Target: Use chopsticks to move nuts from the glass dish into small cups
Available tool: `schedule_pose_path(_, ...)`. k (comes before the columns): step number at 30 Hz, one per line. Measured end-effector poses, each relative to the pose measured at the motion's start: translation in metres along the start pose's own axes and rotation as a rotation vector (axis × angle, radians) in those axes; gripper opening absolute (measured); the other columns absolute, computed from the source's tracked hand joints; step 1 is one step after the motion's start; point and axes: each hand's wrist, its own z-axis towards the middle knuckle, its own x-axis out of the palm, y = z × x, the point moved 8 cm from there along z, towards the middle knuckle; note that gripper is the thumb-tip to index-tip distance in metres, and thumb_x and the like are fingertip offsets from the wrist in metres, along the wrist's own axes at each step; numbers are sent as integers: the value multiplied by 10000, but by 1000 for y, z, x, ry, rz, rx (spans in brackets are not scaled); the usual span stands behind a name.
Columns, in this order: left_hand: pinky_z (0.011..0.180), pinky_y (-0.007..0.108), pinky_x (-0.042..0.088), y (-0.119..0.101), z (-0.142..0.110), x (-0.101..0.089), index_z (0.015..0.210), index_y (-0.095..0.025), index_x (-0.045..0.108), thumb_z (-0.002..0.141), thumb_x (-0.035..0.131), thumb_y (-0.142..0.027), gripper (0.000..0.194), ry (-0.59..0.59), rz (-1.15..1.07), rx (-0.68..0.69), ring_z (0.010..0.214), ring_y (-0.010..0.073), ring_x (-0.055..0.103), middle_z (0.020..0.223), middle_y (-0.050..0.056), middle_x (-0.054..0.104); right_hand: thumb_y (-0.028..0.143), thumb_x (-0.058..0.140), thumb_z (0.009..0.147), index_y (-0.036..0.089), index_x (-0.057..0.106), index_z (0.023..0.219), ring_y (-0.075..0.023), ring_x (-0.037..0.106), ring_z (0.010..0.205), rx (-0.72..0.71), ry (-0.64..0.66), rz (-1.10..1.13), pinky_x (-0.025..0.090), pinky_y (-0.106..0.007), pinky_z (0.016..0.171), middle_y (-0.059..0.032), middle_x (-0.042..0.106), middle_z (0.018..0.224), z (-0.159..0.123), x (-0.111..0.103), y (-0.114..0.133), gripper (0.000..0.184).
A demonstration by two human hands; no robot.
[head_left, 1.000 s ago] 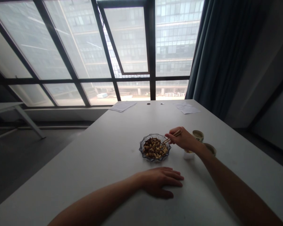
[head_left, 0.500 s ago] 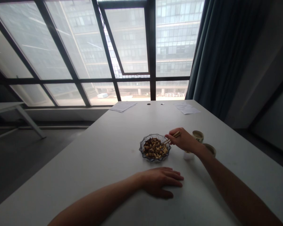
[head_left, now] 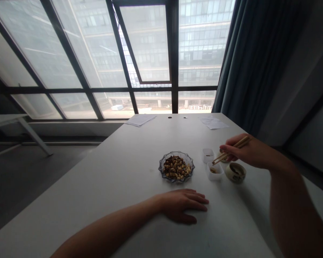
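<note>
My right hand [head_left: 251, 150] pinches a pair of chopsticks [head_left: 223, 156]. Their tips point down over a small clear plastic box [head_left: 215, 176] with a few brownish pieces inside; whether the tips grip anything is too small to tell. Behind it sits a second clear box [head_left: 207, 151] with a dark bit in it. A patterned ceramic cup [head_left: 235, 177] stands to the right, and another is mostly hidden behind my fingers. Left of these, a scalloped glass bowl [head_left: 177, 181] holds mixed nuts [head_left: 177, 166]. My left hand [head_left: 183, 205] lies flat, fingers spread, on the tabletop in front of the bowl.
The white table [head_left: 118, 172] reaches toward the windows. Papers [head_left: 141, 120] lie at its far left, and more sheets [head_left: 213, 123] at its far right. A blue curtain [head_left: 247, 71] hangs at the right; another table [head_left: 8, 120] stands off to the left.
My right hand has moved right with the chopsticks, from the nuts in the glass bowl to above the near plastic box. My left hand has stayed in place.
</note>
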Motion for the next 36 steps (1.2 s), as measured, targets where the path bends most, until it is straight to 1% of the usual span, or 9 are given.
schedule_pose_path(3,1249,410,237,0,0,0,1522,-238,523,973,665,-377,584,5,2,-1,1475,283,424,1587,90,469,550,738,862,173,775,788,-276,778,757,37,42,27,613,-297,618,-99,791,772,2,1,-6,386)
schedule_pose_path(6,1248,408,237,-2,0,0,1527,-236,518,972,664,-377,591,5,-2,8,1475,281,425,1588,91,467,549,722,879,173,775,807,-269,777,737,28,-10,9,609,-296,604,-95,792,767,3,-3,-4,387)
schedule_pose_path(10,1250,403,233,-2,0,-1,1525,-236,521,975,655,-380,584,0,-10,9,1474,280,425,1586,91,471,534,686,917,185,736,754,-243,774,706,-55,-136,7,589,-270,583,-73,786,733,7,-4,9,389)
schedule_pose_path(12,1249,400,235,-3,0,-2,1523,-232,524,973,656,-380,584,-3,-10,10,1473,282,427,1585,94,472,523,678,927,189,724,756,-236,775,703,-93,-161,65,585,-265,585,-65,785,724,12,7,16,379)
schedule_pose_path(16,1250,395,232,-3,0,-2,1518,-226,527,975,663,-366,577,-5,-7,16,1476,279,422,1586,99,470,509,662,941,180,726,771,-225,769,667,-133,-88,123,570,-260,576,-66,775,698,31,49,22,375)
schedule_pose_path(19,1251,404,225,-1,0,0,1516,-232,524,976,670,-362,574,-2,0,13,1476,281,423,1585,102,472,500,675,928,175,712,754,-229,765,647,-130,-47,145,552,-254,551,-66,756,654,45,77,15,371)
schedule_pose_path(22,1249,414,226,0,0,1,1514,-232,521,981,664,-371,569,1,4,16,1475,286,424,1581,110,475,499,651,938,178,687,730,-229,761,632,-128,-42,152,553,-257,556,-66,741,628,54,95,6,384)
schedule_pose_path(28,1244,434,245,0,1,1,1499,-227,543,975,660,-385,560,3,-10,2,1466,303,437,1574,115,483,528,596,952,194,613,672,-224,750,619,-142,-35,161,555,-261,557,-61,724,617,62,109,-5,436)
schedule_pose_path(36,1243,427,246,0,1,1,1498,-226,537,980,659,-377,553,8,4,8,1467,299,435,1575,118,481,544,588,955,181,648,670,-210,728,581,-147,-75,160,553,-266,547,-57,727,617,64,106,-7,465)
